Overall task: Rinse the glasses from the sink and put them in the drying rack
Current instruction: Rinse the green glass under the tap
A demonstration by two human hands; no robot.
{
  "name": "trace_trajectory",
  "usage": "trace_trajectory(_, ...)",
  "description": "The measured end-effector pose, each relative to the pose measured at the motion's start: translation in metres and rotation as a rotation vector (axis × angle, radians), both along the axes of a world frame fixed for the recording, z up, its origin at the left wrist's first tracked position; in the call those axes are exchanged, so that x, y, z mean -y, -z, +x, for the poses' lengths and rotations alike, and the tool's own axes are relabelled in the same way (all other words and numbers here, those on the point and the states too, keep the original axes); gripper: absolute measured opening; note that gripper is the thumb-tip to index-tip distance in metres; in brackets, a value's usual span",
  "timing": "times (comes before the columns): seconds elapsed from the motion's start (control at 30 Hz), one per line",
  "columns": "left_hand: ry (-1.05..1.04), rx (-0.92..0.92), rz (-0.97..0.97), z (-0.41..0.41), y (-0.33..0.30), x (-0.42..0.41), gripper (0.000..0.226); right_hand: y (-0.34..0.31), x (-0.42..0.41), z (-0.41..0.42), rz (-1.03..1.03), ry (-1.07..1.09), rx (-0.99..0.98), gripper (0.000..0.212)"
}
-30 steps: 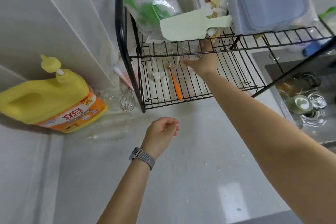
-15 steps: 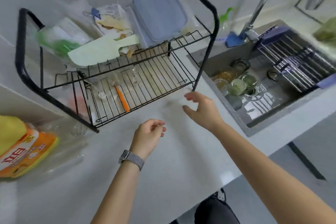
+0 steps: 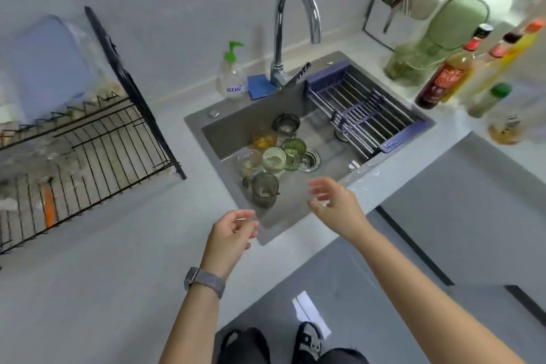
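Now | glasses (image 3: 273,154) upright in sink (image 3: 224,130) | left hand (image 3: 232,233), right hand (image 3: 335,205): fingers loose, empty

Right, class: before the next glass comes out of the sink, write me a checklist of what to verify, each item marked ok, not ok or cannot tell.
1. Right hand free to grasp: ok, open and holding nothing.
2. Left hand free: ok, loosely curled and holding nothing.
3. Glasses left in the sink: ok, six stand there; the grey glass is nearest.
4. Path to the grey glass unobstructed: ok.
5. Tap running for rinsing: cannot tell.
6. Room on the rack: ok, bare wires on the lower shelf.
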State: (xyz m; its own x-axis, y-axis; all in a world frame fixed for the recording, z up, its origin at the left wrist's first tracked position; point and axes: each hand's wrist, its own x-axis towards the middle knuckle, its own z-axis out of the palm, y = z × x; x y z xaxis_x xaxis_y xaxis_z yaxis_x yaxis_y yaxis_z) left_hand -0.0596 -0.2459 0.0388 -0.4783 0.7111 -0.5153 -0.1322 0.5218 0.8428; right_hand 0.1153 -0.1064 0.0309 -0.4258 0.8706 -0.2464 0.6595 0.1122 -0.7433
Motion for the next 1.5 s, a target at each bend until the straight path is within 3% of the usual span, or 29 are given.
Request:
trace_trajectory(0.17, 0.054, -0.092, -0.017, 0.008, -0.004, -0.037, 0.014, 0.0, -0.046, 0.011, -0.086, 0.026, -0.021, 0.04)
trace_trajectory(0.47, 0.019, -0.037, -0.058, 0.004, 0.005, -0.114, 0.015, 0.022, -0.129, 0.002, -0.15, 0.065, 0.034, 0.067)
trace_trajectory(0.87, -0.344, -0.031, -0.21, 0.044, 0.033, -0.198, 0.015, 0.135, -0.277, -0.045, -0.468, -0.167, 0.145, 0.108)
trace_trajectory(0.97, -0.449, -0.013, -0.229, 0.061, 0.031, -0.214, 0.016, 0.163, -0.289, -0.061, -0.372, -0.302, 0.183, 0.118)
trace_trajectory(1.13, -0.522, -0.079, -0.24, 0.075, 0.035, -0.227, 0.02, 0.197, -0.282, -0.089, -0.247, -0.518, 0.194, 0.113)
trace_trajectory(1.3, -0.557, -0.161, -0.233, 0.074, 0.037, -0.229, 0.02, 0.215, -0.28, -0.094, -0.241, -0.401, 0.061, 0.096)
trace_trajectory(1.5, -0.6, -0.178, -0.247, 0.077, 0.035, -0.233, 0.02, 0.193, -0.301, -0.076, -0.339, -0.439, 0.017, 0.092)
